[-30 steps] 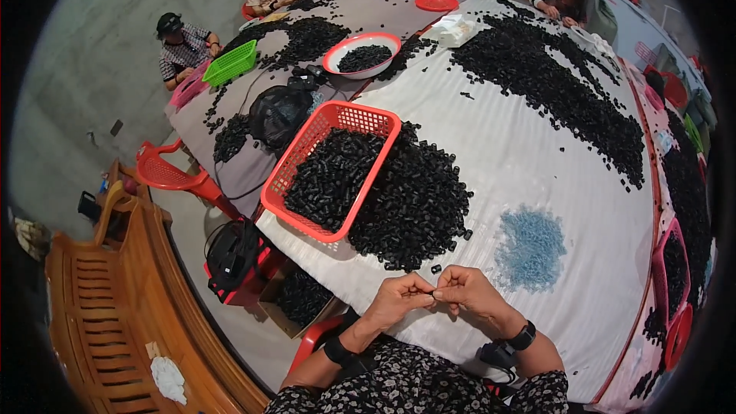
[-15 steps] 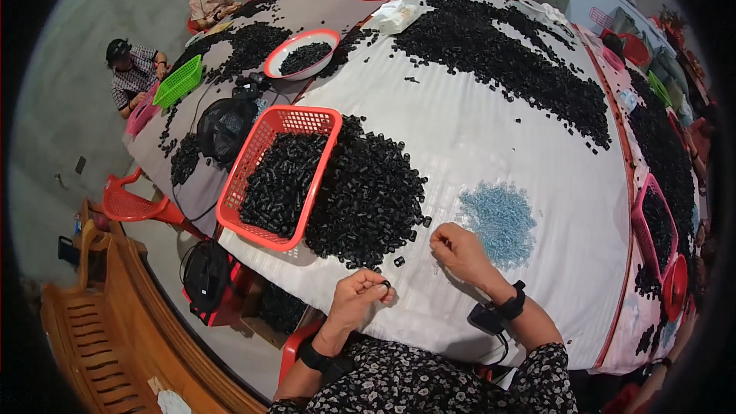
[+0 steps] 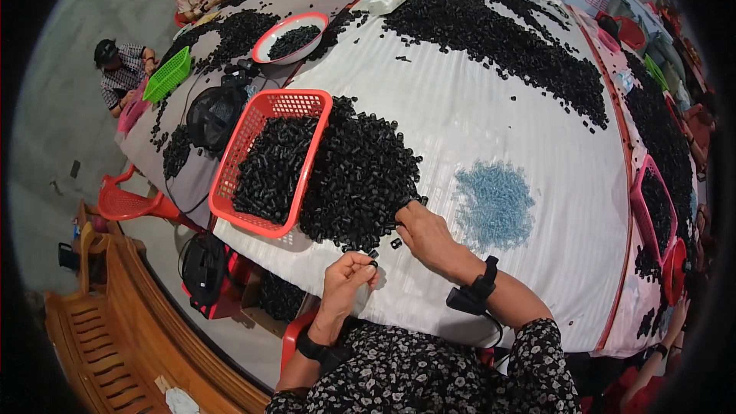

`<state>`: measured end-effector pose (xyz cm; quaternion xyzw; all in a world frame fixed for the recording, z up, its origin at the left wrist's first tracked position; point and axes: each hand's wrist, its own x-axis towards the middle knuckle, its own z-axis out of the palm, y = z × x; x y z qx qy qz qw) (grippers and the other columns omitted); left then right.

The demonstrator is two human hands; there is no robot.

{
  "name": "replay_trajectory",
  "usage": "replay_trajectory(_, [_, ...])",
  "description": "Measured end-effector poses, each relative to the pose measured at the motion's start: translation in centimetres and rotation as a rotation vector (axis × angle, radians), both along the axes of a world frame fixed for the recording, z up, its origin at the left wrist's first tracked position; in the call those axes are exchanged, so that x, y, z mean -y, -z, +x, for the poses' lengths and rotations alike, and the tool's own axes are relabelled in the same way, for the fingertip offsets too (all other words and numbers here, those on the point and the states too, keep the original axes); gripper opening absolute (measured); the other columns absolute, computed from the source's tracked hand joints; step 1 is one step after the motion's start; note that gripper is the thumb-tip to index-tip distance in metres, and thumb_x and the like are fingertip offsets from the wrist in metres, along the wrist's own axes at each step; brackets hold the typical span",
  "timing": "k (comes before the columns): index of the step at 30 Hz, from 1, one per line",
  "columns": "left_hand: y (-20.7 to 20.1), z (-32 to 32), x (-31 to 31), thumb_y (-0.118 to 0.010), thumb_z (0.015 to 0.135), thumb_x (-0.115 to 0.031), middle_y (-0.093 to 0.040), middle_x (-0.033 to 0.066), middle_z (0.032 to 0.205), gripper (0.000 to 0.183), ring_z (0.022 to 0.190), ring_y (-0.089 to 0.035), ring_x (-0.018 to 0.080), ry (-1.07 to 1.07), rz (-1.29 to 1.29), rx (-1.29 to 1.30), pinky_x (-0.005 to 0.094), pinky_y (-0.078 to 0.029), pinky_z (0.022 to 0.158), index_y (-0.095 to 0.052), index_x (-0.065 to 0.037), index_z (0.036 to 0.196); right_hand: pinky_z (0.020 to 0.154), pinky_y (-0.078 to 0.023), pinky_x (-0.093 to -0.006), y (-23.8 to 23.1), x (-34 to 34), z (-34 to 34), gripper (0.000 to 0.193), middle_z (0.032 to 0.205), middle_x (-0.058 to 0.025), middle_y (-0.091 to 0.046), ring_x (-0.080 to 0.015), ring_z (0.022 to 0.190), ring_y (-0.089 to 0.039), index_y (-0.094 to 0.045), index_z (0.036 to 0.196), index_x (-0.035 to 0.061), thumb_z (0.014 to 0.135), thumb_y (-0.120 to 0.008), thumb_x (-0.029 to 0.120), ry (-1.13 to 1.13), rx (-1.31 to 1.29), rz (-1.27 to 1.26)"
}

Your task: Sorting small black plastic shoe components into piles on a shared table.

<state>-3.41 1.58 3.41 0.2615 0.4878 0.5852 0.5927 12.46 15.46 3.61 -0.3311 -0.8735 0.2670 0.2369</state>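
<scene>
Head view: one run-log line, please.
left hand: pinching small black piece | right hand: at edge of black cylindrical-piece heap | nearby: red perforated plastic basket, light-blue translucent pile

1. At the near left corner of the table (image 3: 552, 284) sits a basket (image 3: 311, 161), with parts in it.
2. Against its right side lies a heap of small parts (image 3: 356, 169).
3. My right fingers (image 3: 408, 218) are at that heap's right side.
4. My left fingers (image 3: 354, 264) are nearer to me, above the near edge, with one part (image 3: 373, 264) between them.
5. Right of the heap, apart from it, lies a pile of smaller pieces (image 3: 494, 203).
6. Behind, a long spread of parts (image 3: 491, 38) runs from the far edge toward the right edge.
7. Beyond the basket stands a bowl (image 3: 257, 49), with parts in it.
</scene>
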Motion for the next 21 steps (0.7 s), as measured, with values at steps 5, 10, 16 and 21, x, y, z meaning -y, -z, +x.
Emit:
replay_trajectory(5, [0.0,0.2,-0.1,-0.059,0.087,-0.004,-0.063,0.0078,0.082,0.013,0.071,-0.060,0.0135,0.051,0.050,0.007,0.0270,-0.050,0.067,-0.055,0.002,0.097,0.065,-0.046,-0.0425,0.1,-0.3,-0.3,0.012,0.084,-0.0135,-0.047,-0.0328,0.079,-0.054,-0.049,0.086,0.0034,0.079,-0.059,0.006,0.026,0.038,0.027])
replay_trajectory(10, [-0.6,0.1,-0.2,-0.059,0.086,-0.002,-0.064,0.0088,0.084,0.013,0.075,-0.062,0.0145,0.056,0.094,-0.001,0.0277,-0.051,0.070,-0.055,0.002,0.098,0.062,-0.045,-0.0414,-0.5,0.1,0.0,0.010,0.080,-0.0144,-0.048,-0.0323,0.074,-0.054,-0.049,0.086,0.0016,0.080,-0.055,0.005,0.050,-0.048,-0.022])
replay_trajectory(16, [-0.7,0.1,-0.1,-0.057,0.086,0.004,-0.065,0.0110,0.087,0.015,0.078,-0.063,0.0139,0.067,0.123,0.027,0.0255,-0.051,0.073,-0.054,0.003,0.100,0.056,-0.041,-0.0326,-2.7,0.5,0.7,0.010,0.073,-0.0125,-0.051,-0.0196,0.063,-0.050,-0.052,0.089,-0.0023,0.082,-0.050,0.004,0.055,-0.296,-0.390])
replay_trajectory(21, [-1.1,0.4,-0.3,-0.058,0.086,0.003,-0.066,0.0115,0.088,0.015,0.079,-0.064,0.0140,0.081,0.117,-0.003,0.0252,-0.051,0.073,-0.053,0.003,0.100,0.056,-0.040,-0.0267,-3.4,1.8,1.1,0.011,0.075,-0.0049,-0.051,-0.0098,0.063,-0.046,-0.054,0.093,-0.0010,0.088,-0.051,0.008,0.055,-0.329,-0.778])
